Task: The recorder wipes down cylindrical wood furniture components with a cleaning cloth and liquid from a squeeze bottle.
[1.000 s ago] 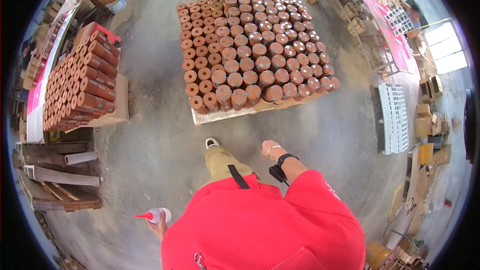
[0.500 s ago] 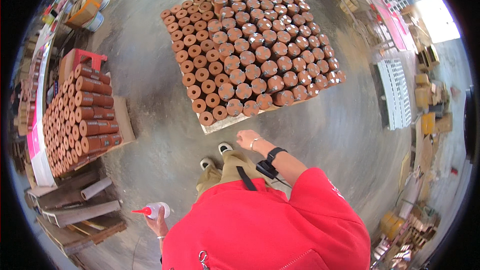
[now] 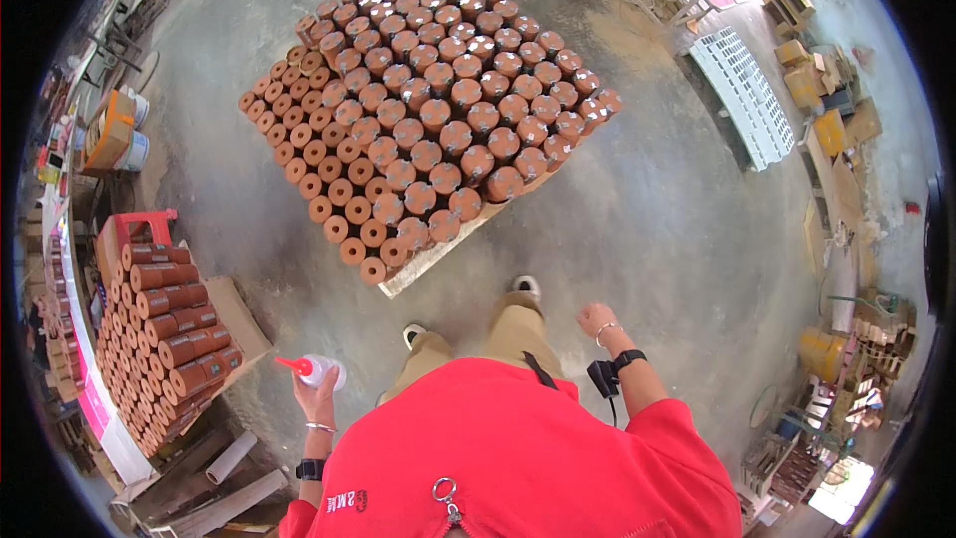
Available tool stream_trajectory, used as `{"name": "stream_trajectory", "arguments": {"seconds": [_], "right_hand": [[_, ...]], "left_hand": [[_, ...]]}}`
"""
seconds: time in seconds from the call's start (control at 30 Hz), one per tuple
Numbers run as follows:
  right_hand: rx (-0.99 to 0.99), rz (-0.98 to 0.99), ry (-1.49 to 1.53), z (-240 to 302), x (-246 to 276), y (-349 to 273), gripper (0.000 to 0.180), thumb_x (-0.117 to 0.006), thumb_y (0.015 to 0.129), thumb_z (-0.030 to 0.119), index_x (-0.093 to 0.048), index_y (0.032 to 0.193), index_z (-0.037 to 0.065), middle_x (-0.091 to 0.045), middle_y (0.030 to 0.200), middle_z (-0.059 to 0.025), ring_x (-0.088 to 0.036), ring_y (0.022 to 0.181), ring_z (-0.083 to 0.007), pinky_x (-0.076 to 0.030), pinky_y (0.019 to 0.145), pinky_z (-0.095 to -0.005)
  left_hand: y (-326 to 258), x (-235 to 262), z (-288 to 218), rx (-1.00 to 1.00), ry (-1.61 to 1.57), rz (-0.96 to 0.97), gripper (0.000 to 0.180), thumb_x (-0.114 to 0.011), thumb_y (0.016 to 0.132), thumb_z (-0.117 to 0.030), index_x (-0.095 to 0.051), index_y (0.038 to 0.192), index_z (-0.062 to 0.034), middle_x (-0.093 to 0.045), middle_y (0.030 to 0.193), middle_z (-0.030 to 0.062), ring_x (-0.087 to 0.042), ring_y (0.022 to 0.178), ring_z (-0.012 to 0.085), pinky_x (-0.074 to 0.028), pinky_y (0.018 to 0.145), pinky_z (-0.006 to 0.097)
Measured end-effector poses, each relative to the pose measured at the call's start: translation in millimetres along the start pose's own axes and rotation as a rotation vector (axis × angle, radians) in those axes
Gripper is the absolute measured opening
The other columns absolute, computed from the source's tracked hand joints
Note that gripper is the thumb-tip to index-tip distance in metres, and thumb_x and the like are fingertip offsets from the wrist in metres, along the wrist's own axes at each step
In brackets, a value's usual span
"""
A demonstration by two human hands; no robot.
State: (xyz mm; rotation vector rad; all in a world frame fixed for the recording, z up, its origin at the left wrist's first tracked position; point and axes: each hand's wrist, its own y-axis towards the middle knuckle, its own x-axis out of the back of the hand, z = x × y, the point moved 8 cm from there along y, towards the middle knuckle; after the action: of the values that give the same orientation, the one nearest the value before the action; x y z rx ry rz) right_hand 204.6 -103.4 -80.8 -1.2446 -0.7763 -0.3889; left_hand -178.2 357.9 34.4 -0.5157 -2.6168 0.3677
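My left hand (image 3: 315,403) is wrapped round a translucent squeeze bottle (image 3: 326,373) with a red pointed nozzle, held out at my left side. My right hand (image 3: 597,320) hangs out in front on the right, its fingers curled in with nothing seen in them. Ahead of me a large block of reddish-brown cylinders (image 3: 436,112) stands upright on a pallet (image 3: 433,265). Those along its left side show a centre hole; the others have tops with silvery patches. Neither hand touches them.
On my left, more brown cylinders (image 3: 179,324) lie stacked on their sides beside a red plastic stool (image 3: 149,225). Wooden boards (image 3: 224,503) lie at lower left. A pale perforated rack (image 3: 742,98) stands far right, with yellow containers (image 3: 830,133) and cartons beyond.
My view has turned, so the cylinder block sits further left. My right hand has swung out to the right, and my left hand with the bottle has come forward. My feet have shifted.
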Motion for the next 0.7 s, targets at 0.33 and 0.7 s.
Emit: {"name": "stream_trajectory", "arguments": {"seconds": [0.33, 0.7], "right_hand": [[0.089, -0.08, 0.178, -202.8, 86.9, 74.5, 0.03, -0.057, 0.077, 0.025, -0.067, 0.098, 0.007, -0.066, 0.092, -0.0184, -0.062, 0.088, -0.0334, -0.05, 0.077, -0.0391], [-0.1, -0.279, 0.157, -442.8, 266.5, 141.7, 0.026, -0.062, 0.079, 0.023, -0.067, 0.094, 0.002, -0.068, 0.077, -0.0143, -0.067, 0.068, -0.0242, -0.052, 0.066, -0.0339]], "left_hand": [[-49.9, -228.6, -70.1, -0.019, 0.065, 0.107, 0.06, -0.08, 0.066, -0.015, -0.049, 0.115, -0.0003, -0.059, 0.099, 0.0067, -0.06, 0.088, 0.0173, -0.049, 0.079, 0.032], [-73.9, -509.3, -202.8, -0.105, 0.273, 0.334, 0.078, -0.081, 0.062, -0.038, -0.048, 0.12, 0.0021, -0.062, 0.105, 0.0152, -0.062, 0.097, 0.0247, -0.048, 0.084, 0.034]]}}
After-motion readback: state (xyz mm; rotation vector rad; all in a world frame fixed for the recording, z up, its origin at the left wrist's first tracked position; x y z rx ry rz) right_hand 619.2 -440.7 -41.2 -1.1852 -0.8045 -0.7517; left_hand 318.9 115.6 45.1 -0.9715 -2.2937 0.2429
